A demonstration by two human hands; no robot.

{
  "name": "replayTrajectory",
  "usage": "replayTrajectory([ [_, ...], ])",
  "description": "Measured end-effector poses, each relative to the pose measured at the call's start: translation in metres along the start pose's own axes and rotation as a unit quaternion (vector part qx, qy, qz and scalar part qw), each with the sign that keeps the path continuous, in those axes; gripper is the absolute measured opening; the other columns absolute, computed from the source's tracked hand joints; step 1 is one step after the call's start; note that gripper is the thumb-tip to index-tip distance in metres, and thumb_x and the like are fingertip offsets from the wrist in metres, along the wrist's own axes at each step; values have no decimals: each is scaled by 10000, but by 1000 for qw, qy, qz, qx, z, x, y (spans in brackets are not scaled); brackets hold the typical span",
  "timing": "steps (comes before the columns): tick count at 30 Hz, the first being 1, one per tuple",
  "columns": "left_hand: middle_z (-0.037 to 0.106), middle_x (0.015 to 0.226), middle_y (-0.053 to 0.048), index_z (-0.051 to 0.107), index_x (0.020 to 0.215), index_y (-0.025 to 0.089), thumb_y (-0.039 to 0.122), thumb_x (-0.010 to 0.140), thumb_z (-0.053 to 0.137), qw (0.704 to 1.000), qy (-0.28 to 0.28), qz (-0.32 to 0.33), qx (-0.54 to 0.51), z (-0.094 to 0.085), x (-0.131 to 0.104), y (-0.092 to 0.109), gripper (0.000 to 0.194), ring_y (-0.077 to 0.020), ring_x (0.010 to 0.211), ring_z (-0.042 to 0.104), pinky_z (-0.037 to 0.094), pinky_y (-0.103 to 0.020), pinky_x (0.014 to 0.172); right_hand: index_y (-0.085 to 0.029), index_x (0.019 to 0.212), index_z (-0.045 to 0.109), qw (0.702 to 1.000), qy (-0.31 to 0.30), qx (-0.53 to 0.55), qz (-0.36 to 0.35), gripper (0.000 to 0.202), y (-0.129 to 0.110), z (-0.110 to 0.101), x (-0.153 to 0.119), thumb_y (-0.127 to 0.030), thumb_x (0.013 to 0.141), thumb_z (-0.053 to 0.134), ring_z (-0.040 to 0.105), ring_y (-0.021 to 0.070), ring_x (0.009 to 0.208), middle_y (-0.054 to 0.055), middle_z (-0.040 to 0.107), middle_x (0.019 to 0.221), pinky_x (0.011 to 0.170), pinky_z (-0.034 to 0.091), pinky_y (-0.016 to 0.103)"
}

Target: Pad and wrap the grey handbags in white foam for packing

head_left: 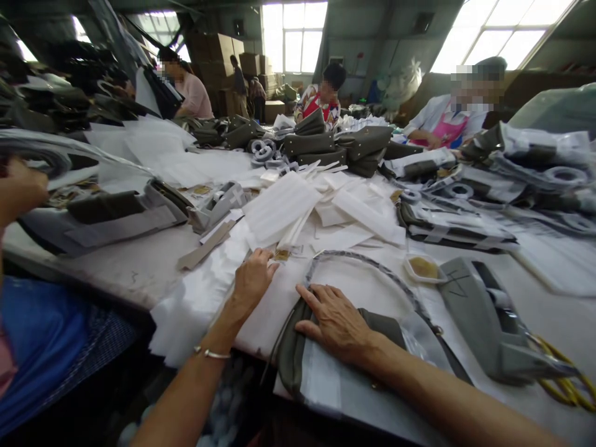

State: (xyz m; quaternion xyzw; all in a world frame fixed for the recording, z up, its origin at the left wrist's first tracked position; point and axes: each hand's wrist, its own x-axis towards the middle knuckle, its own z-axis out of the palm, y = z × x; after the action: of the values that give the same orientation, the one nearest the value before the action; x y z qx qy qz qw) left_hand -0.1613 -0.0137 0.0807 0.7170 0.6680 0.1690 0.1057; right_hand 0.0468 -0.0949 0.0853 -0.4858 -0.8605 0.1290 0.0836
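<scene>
A dark olive bag with a wrapped, arching handle lies at the table's near edge, partly covered by white sheet material. My right hand rests flat on its top left part, fingers spread. To the left, my left hand is over the white table covering, its fingers bent and close together near a small gold-brown piece; whether anything is between the fingertips is too small to tell. A pile of white foam sheets spreads just beyond both hands.
A grey tape dispenser, yellow-handled scissors and a small dish are at the right. Wrapped bags and olive bags are heaped farther back. Another person's hand is at the left edge; several people work beyond.
</scene>
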Motion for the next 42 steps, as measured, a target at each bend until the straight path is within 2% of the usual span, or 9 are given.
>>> replayTrajectory([
  [4,673,1079,-95,634,1005,180,326,905,610,998,-46,-35,19,8,36,-8,179,-237,925,657,475,-316,788,-209,1482,425,1000,0,17,5,682,1,2,0,-572,919,555,523,311,1209,144,568,1339,1057,407,471],
  [8,685,925,-85,616,829,176,274,896,568,997,-68,-30,-16,10,42,-11,129,-219,882,641,451,-297,770,-202,1484,417,999,8,46,2,695,4,3,0,-578,917,555,528,314,1216,148,579,1330,1060,404,477],
  [15,598,675,-4,573,730,185,403,866,544,978,-106,47,-175,-18,15,-8,258,-165,651,566,438,-258,628,-212,1429,451,977,119,175,18,573,14,-2,3,-489,940,563,616,270,1071,131,632,1198,958,483,458],
  [19,558,640,20,593,730,173,479,820,610,928,-146,91,-330,-40,-9,11,319,-126,564,507,411,-234,551,-212,1244,596,936,197,289,29,387,13,-20,13,-320,877,657,649,183,865,75,641,1074,764,530,332],
  [26,580,667,18,633,762,159,486,812,675,882,-139,113,-436,-50,-23,44,334,-108,577,490,402,-224,559,-196,794,737,919,166,356,43,144,-6,-46,25,-298,855,656,587,133,651,-2,682,706,646,448,271],
  [29,652,786,-14,657,871,160,490,853,630,886,-83,111,-443,-45,-24,41,332,-141,696,573,457,-244,654,-179,809,728,867,144,467,96,167,-7,-50,24,-340,819,686,611,135,626,6,695,694,604,463,259],
  [32,704,1010,-49,678,1042,180,460,880,621,883,-119,140,-433,-38,-30,36,328,-196,937,634,481,-293,858,-164,784,715,817,130,552,105,243,-5,-56,21,-407,787,717,620,133,607,14,688,670,581,485,251],
  [36,722,1046,-57,724,1002,191,434,893,619,870,-148,169,-438,-29,-40,39,287,-236,1040,633,444,-347,991,-162,823,725,788,126,594,98,252,-3,-62,19,-412,793,719,631,127,628,21,703,699,584,501,241],
  [42,717,1020,-74,706,1021,161,490,884,625,839,-166,153,-495,-21,-43,41,365,-233,996,631,459,-339,936,-158,869,706,760,123,626,122,256,-1,-57,18,-398,783,729,643,126,617,17,697,707,558,498,236],
])
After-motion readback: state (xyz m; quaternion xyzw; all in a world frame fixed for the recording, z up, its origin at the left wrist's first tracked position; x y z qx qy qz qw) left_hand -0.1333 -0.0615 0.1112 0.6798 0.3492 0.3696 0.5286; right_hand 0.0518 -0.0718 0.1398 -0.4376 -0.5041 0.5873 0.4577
